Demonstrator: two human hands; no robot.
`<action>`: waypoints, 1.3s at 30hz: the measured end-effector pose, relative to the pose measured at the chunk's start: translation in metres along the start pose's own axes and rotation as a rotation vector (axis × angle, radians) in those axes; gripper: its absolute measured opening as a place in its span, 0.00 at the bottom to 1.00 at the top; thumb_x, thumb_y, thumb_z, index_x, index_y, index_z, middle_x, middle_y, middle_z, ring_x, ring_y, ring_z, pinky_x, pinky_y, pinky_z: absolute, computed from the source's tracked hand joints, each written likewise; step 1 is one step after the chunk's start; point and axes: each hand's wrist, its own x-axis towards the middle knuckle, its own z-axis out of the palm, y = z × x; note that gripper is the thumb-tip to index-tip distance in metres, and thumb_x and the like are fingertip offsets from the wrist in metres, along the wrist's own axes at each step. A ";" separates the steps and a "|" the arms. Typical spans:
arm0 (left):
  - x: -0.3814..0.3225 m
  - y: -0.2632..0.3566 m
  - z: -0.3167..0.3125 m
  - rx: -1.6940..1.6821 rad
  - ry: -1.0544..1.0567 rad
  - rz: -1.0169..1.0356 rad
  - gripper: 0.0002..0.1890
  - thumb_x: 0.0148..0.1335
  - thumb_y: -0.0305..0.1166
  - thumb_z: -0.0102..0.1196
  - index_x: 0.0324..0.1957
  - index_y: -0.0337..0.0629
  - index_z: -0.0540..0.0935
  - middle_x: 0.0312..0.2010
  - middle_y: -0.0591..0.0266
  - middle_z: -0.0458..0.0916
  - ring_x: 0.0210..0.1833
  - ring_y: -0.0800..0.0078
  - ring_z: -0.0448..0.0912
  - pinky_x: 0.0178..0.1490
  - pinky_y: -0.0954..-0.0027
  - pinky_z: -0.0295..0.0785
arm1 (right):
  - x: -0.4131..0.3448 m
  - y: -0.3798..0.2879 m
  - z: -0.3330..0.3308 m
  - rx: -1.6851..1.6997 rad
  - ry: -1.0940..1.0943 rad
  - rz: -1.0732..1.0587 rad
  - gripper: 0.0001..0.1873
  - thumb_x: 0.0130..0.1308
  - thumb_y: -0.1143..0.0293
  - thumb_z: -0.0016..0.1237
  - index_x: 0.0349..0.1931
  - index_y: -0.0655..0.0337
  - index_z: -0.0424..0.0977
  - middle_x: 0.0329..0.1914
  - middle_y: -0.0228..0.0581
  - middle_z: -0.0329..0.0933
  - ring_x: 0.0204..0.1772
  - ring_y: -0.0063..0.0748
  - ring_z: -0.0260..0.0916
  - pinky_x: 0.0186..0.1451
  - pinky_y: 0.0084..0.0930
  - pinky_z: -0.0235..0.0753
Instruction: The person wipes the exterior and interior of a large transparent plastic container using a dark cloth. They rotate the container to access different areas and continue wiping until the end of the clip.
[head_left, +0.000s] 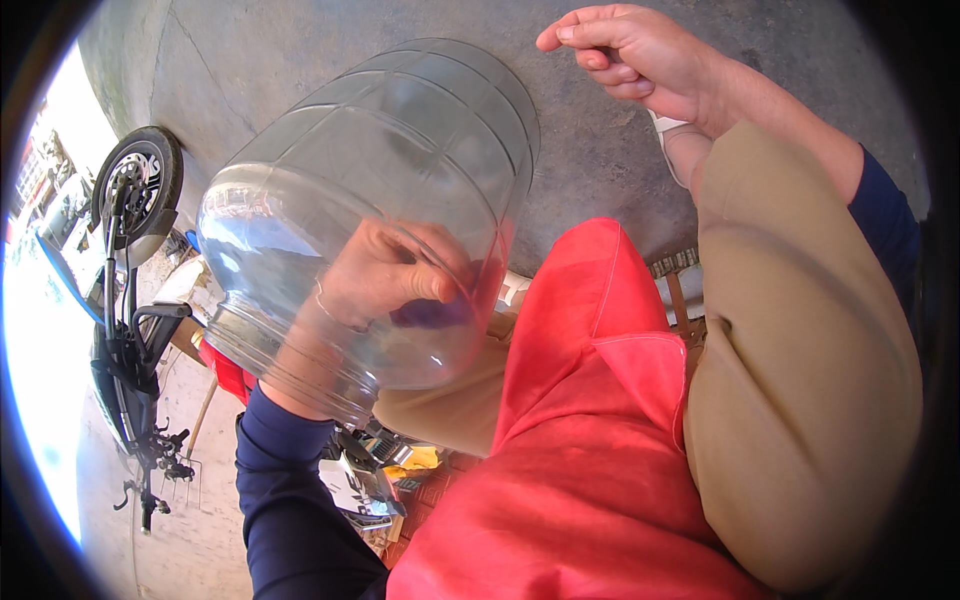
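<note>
A large clear glass jar (420, 112) with moulded ridges lies tilted, its threaded neck (247, 337) at the lower left. My left hand (397, 274) shows through the glass with its fingers bent, and the forearm crosses the line of the mouth. It looks to be inside the jar, though the glass blurs this. Beside the thumb is a dark purple-blue patch (431, 311), perhaps cloth. What the left fingers grip is unclear. My right hand (637, 56) is raised to the right of the jar, apart from it, thumb against the index finger and the others curled, nothing visible in it.
A red apron (570, 465) covers my lap between tan trouser legs (795, 337). Below is a concrete floor (225, 67). A motorcycle (135, 300) stands at the left, near a garden fork (193, 457). Boxes and papers (360, 487) lie behind my left arm.
</note>
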 end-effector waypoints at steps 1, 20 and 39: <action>0.000 0.000 0.000 -0.004 0.002 -0.005 0.21 0.48 0.41 0.74 0.31 0.31 0.84 0.32 0.53 0.82 0.37 0.66 0.79 0.42 0.68 0.72 | 0.000 0.000 0.000 0.006 -0.004 -0.001 0.09 0.72 0.72 0.42 0.46 0.65 0.73 0.22 0.29 0.65 0.18 0.16 0.52 0.17 0.16 0.51; -0.014 0.009 -0.018 -0.255 0.038 -0.147 0.26 0.44 0.30 0.74 0.47 0.35 0.80 0.42 0.58 0.83 0.44 0.67 0.82 0.51 0.69 0.76 | -0.001 -0.002 -0.002 0.004 -0.008 -0.023 0.10 0.72 0.72 0.41 0.47 0.66 0.73 0.22 0.29 0.65 0.18 0.15 0.51 0.18 0.15 0.51; -0.035 -0.010 -0.031 -0.433 0.023 0.000 0.19 0.40 0.18 0.66 0.40 0.30 0.84 0.44 0.56 0.81 0.46 0.66 0.80 0.51 0.71 0.73 | 0.002 0.001 0.002 -0.033 0.027 -0.001 0.09 0.72 0.72 0.42 0.46 0.64 0.73 0.22 0.29 0.65 0.17 0.15 0.51 0.17 0.15 0.50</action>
